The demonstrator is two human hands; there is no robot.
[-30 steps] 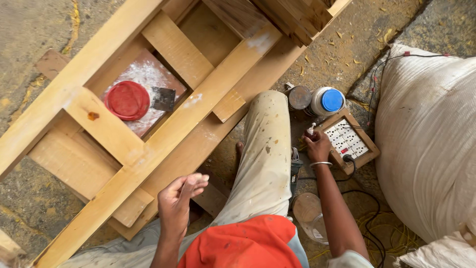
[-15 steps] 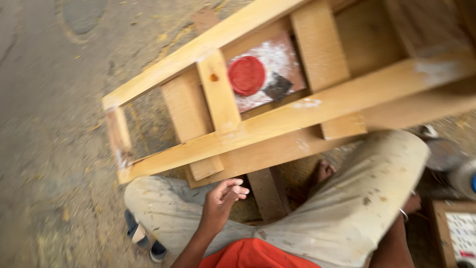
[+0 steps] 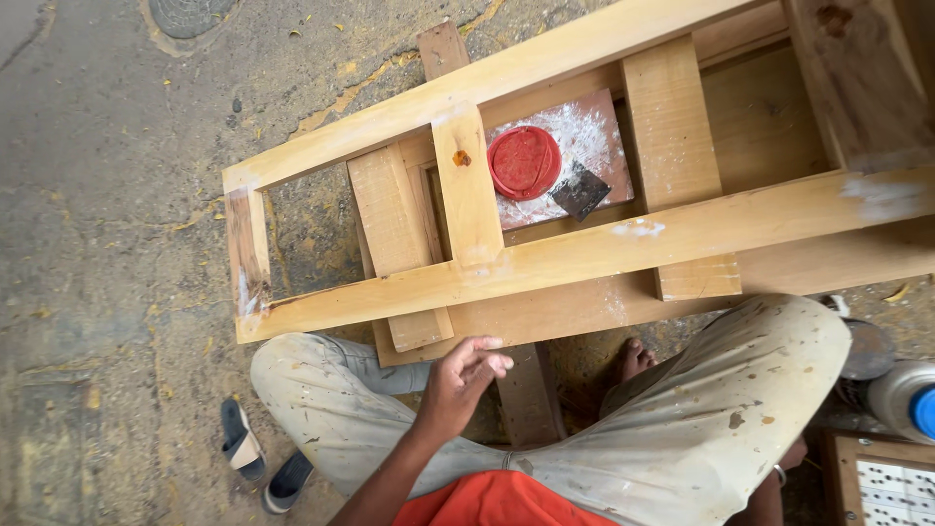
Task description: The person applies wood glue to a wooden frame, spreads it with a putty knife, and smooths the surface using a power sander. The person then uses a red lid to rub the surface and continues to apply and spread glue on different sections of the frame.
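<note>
My left hand point(image 3: 456, 384) hovers over my lap with its fingers loosely curled, pinched at the tips, holding nothing I can see. It is just below the near rail of a pale wooden frame point(image 3: 584, 255) that lies on the ground. My right hand point(image 3: 791, 458) is almost hidden behind my right knee at the lower right, and only a wrist with a bangle shows. Inside the frame a red round lid point(image 3: 524, 162) and a dark scraper blade point(image 3: 580, 191) rest on a brown board dusted with white powder point(image 3: 594, 136).
Rough concrete ground point(image 3: 117, 244) spreads to the left. A sandal point(image 3: 240, 440) lies by my left leg. At the lower right are a blue-capped white container point(image 3: 906, 399), a round metal lid point(image 3: 865, 349) and a small wooden box with a dotted white panel point(image 3: 881, 485).
The view has swung left, so the frame's left end and the bare ground now show. My right hand left the dotted box and dropped behind my knee. My left hand stayed over my lap.
</note>
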